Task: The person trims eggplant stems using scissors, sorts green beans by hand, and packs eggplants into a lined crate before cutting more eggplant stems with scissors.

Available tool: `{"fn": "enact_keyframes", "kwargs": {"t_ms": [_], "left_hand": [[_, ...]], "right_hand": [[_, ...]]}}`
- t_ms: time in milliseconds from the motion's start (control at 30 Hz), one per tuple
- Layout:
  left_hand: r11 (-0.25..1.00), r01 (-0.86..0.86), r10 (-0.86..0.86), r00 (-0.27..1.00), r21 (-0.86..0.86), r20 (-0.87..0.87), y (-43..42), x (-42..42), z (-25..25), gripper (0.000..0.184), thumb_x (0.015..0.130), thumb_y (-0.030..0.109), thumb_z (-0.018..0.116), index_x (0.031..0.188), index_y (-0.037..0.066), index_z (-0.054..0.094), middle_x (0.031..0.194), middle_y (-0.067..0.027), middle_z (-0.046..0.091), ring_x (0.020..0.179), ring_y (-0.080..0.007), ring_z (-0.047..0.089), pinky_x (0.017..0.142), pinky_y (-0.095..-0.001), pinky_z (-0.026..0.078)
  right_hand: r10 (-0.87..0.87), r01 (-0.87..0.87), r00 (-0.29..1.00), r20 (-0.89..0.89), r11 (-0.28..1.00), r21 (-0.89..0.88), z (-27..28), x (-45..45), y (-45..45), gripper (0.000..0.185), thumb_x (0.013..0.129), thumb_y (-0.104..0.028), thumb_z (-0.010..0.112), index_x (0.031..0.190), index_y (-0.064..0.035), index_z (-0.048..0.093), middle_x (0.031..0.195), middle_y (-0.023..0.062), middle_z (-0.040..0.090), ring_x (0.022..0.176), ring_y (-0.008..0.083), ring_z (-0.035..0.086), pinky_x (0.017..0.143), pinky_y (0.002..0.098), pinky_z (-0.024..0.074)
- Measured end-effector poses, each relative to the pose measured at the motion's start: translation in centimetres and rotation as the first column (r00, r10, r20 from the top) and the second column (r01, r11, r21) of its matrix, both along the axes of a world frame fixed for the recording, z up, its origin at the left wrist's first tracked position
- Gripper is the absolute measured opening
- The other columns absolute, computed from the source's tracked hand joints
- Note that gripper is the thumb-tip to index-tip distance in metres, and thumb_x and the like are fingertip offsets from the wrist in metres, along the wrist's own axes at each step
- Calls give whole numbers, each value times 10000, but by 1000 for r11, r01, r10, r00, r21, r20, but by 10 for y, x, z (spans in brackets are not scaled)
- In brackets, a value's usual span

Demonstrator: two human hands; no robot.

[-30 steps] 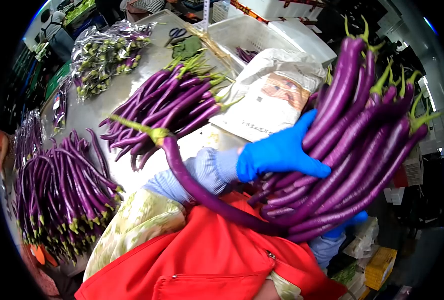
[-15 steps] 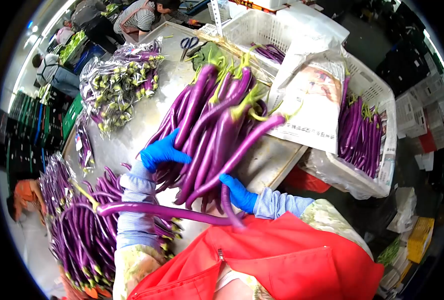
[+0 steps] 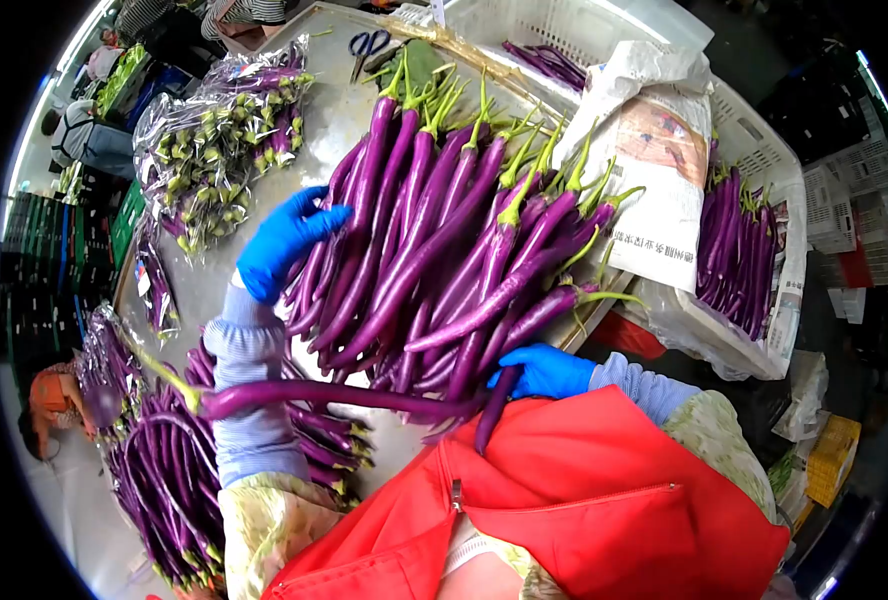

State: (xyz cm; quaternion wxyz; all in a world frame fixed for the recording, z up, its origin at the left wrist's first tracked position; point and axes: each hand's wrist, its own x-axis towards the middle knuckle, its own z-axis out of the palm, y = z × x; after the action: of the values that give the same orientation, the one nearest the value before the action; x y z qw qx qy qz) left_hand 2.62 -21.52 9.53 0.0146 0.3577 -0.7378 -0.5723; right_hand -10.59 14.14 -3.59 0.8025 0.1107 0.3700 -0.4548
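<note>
A broad heap of purple eggplants (image 3: 434, 250) with green stems lies on the metal table (image 3: 339, 115). At the heap's left edge is my left hand (image 3: 286, 240), blue-gloved, fingers apart and touching the outer eggplants. My right hand (image 3: 546, 371), also in a blue glove, is at the lower right of the heap, with its thumb and fingers around the lower end of an eggplant. One long eggplant (image 3: 314, 392) lies across my left forearm, its stem pointing left.
Bagged eggplants (image 3: 214, 150) lie at the upper left; another pile (image 3: 169, 470) is at the lower left. A white crate (image 3: 779, 250) with eggplants and newspaper (image 3: 654, 150) stands right. Scissors (image 3: 368, 48) lie at the back. A person (image 3: 94, 140) is at far left.
The eggplants that were in my hands over the crate side have moved left onto the table heap and spread out. My left hand has opened and moved to the heap's left edge.
</note>
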Motion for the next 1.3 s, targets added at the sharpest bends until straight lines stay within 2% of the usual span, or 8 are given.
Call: {"fn": "enact_keyframes", "kwargs": {"t_ms": [167,233,433,567,633,800,967,1300], "left_hand": [[933,-7,13,1000,-361,15,-12,-21,4,624,812,263,728,1314,6,460,1051,-98,604,944,-177,590,849,-286,473],[442,291,-227,951,-848,208,4,-14,7,596,804,214,719,1315,39,466,1173,-157,566,1034,-275,580,906,-337,461],[-89,640,-644,547,-763,535,94,65,29,669,658,85,651,1304,114,480,1275,-211,478,1193,-416,456,1003,-489,387],[-16,747,-717,455,-664,528,155,130,4,766,702,200,741,1389,135,410,1440,-226,312,1330,-421,307,1051,-524,291],[554,708,-753,651,-438,100,213,130,28,791,718,194,767,1410,142,387,1475,-212,265,1369,-400,242,1065,-503,259],[979,187,-127,870,81,-477,272,122,41,361,939,202,509,1234,-5,535,1315,-169,506,1247,-341,455,1073,-478,301],[904,-391,407,665,172,-627,205,84,126,287,980,377,440,897,108,495,694,30,466,477,-49,362,429,-185,299],[838,87,-181,976,-538,-123,129,-48,-15,671,850,237,676,1390,11,350,1298,-175,499,1199,-253,467,1036,-338,338]], "right_hand": [[-142,144,989,29,977,-155,-14,21,-10,267,896,-182,494,1018,47,560,916,217,653,872,330,651,800,451,529],[-22,28,995,96,998,-62,-37,13,-18,244,883,-185,519,993,26,572,893,209,654,825,325,653,763,452,538],[-177,188,974,145,980,-70,-21,8,9,195,866,-177,552,939,1,580,811,170,631,800,334,638,770,476,523],[-248,276,930,272,959,-68,-20,17,8,174,862,-156,567,932,4,568,852,178,624,869,331,625,852,465,497],[-268,304,924,273,948,-98,-2,19,6,176,856,-153,577,923,10,565,863,174,625,874,323,620,882,468,483],[-301,409,881,365,873,-265,35,27,3,251,872,-179,567,984,46,560,927,185,634,883,283,621,903,436,477],[-231,492,835,499,720,-490,110,33,6,314,897,-175,559,1063,90,590,1005,184,648,926,279,627,898,387,492],[-237,197,971,-28,860,-470,16,43,-58,173,905,-107,498,972,22,590,933,183,671,839,264,680,748,381,562]]}}
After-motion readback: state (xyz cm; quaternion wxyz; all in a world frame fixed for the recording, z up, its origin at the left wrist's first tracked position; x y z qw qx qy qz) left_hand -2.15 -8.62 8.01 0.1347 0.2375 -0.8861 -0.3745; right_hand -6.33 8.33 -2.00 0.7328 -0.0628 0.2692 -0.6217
